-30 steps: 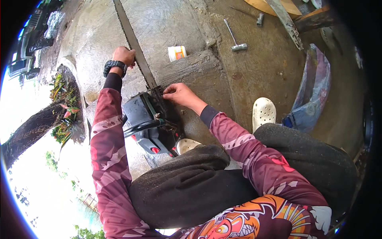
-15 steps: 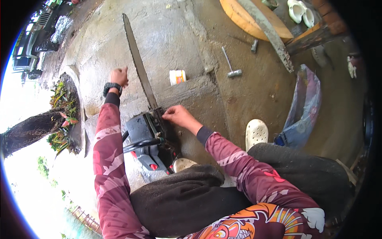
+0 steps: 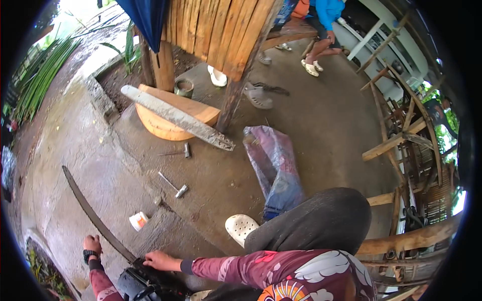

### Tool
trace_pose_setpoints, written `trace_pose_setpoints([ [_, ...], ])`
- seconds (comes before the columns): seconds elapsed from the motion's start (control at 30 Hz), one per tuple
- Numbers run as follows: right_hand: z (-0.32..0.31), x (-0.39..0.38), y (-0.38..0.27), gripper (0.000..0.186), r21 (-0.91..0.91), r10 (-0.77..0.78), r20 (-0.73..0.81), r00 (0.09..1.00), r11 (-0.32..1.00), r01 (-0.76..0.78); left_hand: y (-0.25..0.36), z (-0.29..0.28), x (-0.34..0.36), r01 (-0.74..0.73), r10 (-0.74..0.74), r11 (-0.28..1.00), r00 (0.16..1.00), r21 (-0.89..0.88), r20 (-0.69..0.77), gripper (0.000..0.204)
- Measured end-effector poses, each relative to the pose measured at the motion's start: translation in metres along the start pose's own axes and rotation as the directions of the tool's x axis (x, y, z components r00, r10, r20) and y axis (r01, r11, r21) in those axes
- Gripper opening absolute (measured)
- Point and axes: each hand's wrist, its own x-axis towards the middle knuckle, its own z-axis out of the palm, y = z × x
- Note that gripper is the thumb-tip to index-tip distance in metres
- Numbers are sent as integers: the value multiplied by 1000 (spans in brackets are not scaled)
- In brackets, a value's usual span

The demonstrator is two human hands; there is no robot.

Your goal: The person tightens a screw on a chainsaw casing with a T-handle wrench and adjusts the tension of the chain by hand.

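A chainsaw lies on the wet concrete at the lower left, its long guide bar (image 3: 95, 218) pointing away and its dark body (image 3: 133, 285) partly cut off by the lower edge. Beside the bar, on its left, my left hand (image 3: 92, 244) is curled closed, with a black watch on the wrist. What its fingers hold, if anything, is hidden. My right hand (image 3: 161, 261) is pinched at the base of the bar, close to the body; anything between those fingertips is too small to name. A small white tub with an orange label (image 3: 138, 220) lies just beyond the bar.
A T-shaped tool (image 3: 173, 185) and a second one (image 3: 187, 150) lie ahead. Beyond are a half-round wood slab (image 3: 163, 131) with a grey plank (image 3: 175, 116) across it, a wooden post (image 3: 233, 100) and crumpled plastic sheeting (image 3: 276, 168). Another person (image 3: 324, 42) sits at the back.
The view has swung right and farther out, bringing the seated person and wooden furniture into sight. My right hand remains at the bar's base; my left hand stays beside the bar.
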Motion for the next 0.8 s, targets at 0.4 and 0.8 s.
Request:
trace_pose_setpoints([
  [0.4, 0, 2, -23, 25, 54, 25, 154, 988, 998, -33, -23, -20, -5, -47, 43, 997, 996, -63, -74, 35],
  [0.8, 16, 11, -35, 32, 13, 160, 48, 986, 987, -161, -5, -42, -30, -89, 119, 977, 982, 191, -149, 43],
])
